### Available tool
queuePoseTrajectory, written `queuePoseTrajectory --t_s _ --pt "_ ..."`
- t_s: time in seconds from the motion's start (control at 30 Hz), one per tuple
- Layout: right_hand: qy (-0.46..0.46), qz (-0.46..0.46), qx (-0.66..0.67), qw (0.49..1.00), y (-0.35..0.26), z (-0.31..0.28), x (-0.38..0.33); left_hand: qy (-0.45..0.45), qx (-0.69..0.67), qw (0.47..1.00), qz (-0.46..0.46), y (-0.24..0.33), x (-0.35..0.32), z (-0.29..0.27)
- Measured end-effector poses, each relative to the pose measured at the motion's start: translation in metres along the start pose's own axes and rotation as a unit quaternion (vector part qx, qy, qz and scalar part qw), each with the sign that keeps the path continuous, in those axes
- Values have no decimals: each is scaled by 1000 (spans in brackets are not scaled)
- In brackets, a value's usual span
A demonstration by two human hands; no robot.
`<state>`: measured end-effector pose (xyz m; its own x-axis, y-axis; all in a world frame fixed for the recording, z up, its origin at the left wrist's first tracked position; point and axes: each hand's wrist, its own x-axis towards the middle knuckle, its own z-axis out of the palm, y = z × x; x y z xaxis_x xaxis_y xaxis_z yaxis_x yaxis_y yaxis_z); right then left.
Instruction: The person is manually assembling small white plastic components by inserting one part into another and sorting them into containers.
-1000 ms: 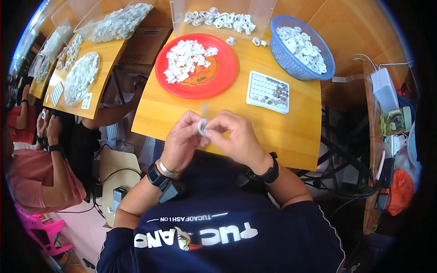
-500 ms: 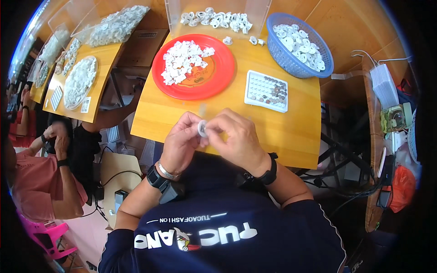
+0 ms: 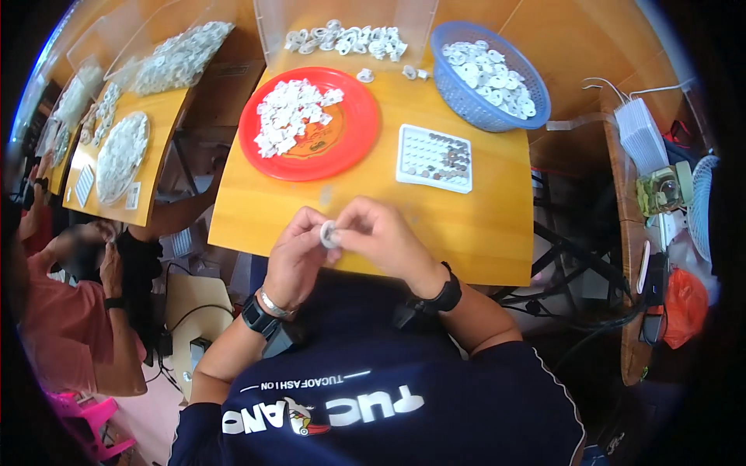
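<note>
I have my left hand (image 3: 294,252) and right hand (image 3: 382,237) pinched together on a small white ring (image 3: 329,233), held over the table's (image 3: 482,233) near edge. A red plate (image 3: 353,144) of white pieces sits toward the far edge, a white tray (image 3: 416,155) just right of it.
</note>
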<state>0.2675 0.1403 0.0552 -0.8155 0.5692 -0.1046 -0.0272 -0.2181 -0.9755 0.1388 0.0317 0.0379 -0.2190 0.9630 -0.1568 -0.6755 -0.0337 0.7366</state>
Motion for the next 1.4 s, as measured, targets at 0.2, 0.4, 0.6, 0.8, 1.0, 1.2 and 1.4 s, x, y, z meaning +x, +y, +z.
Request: queuePoseTrajectory --t_s 0.2,0.4,0.6,0.8,1.0,1.2,1.4 --pt "171 -179 -346 905 -27 -50 -3 5 -31 999 16 2 -1 -7" --pt "264 -158 -589 747 -38 -109 -1 -14 -52 998 37 4 0 -9" --pt "211 -164 -617 740 -28 -114 6 -19 -72 996 40 4 1 -13" --pt "218 -171 -641 716 -23 -118 15 -30 -82 995 41 3 -1 -11" --pt "201 -70 -180 961 -36 -102 9 -37 -89 995 37 5 -2 -10" --pt "21 39 133 990 -33 -79 6 -51 -98 994 28 3 -1 -13" --pt "-3 33 114 993 -19 -49 14 -52 -110 992 28 4 -2 -13"
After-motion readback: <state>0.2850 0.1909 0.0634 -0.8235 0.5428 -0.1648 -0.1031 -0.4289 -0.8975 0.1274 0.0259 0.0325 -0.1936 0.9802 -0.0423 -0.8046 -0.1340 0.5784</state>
